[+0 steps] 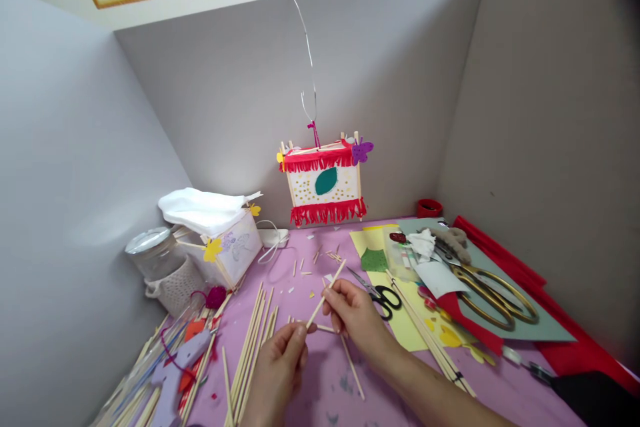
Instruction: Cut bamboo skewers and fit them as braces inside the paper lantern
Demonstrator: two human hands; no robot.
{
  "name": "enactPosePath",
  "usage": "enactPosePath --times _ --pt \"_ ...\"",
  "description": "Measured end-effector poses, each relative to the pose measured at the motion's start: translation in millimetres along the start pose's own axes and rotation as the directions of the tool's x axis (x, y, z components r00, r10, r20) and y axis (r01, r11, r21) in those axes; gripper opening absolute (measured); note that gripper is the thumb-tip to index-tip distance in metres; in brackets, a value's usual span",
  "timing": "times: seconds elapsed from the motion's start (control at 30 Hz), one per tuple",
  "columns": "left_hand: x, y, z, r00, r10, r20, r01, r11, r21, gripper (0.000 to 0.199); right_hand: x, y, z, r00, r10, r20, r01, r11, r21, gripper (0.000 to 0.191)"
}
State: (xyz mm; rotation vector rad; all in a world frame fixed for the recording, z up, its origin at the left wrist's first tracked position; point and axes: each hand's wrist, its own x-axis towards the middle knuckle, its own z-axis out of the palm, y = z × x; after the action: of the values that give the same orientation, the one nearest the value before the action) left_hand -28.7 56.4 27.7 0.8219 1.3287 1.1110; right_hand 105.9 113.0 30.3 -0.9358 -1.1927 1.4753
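Observation:
Between my two hands a thin wooden stick (317, 309) is held at a slant. My left hand (286, 355) pinches its lower end between thumb and fingers. Higher up, my right hand (354, 315) grips the same stick, whose tip sticks out above the fingers. Another stick (354, 368) lies slantwise below my right hand. A short piece of stick shows between the hands; whether it is held or lies on the table I cannot tell. Left of my left hand lies a bundle of long sticks (256, 330). Black-handled scissors (384, 299) rest just beyond my right hand.
A paper lantern (325, 180) with red fringe hangs from a wire hook. At left stand a second lantern (235, 247), a glass jar (160, 255) and a lilac glue gun (176, 373). Large gold-handled scissors (487, 293) lie at right. Grey partitions (240, 93) surround the purple table (345, 407).

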Motion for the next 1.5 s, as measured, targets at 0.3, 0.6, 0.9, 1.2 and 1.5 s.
enactPosePath --times 0.3,0.6,0.9,1.2,1.5 --pt "3.3 6.3 -24.9 0.972 0.224 -0.068 -0.184 0.910 0.372 0.029 9.7 -2.9 8.4 0.999 0.036 -0.038 -0.036 0.999 -0.005 0.031" --pt "-12.6 32.1 -63.2 0.908 0.288 -0.303 -0.226 0.948 0.225 0.025 27.5 -10.0 54.0 0.991 0.054 0.119 -0.063 0.995 0.074 0.026" --pt "-14.6 24.6 -65.5 0.940 0.231 -0.250 -0.291 0.927 -0.237 0.033 19.9 1.3 45.3 0.966 0.228 0.122 -0.259 0.866 0.428 0.025" --pt "-15.4 19.0 -65.3 0.895 0.358 -0.267 -0.386 0.920 -0.061 0.032 11.4 11.6 55.4 0.901 0.392 0.188 -0.427 0.720 0.547 0.009" --pt "-17.5 18.9 -58.5 0.847 0.395 -0.357 -0.433 0.901 -0.032 0.031 2.0 12.8 44.7 0.844 0.491 0.216 -0.510 0.609 0.608 0.009"
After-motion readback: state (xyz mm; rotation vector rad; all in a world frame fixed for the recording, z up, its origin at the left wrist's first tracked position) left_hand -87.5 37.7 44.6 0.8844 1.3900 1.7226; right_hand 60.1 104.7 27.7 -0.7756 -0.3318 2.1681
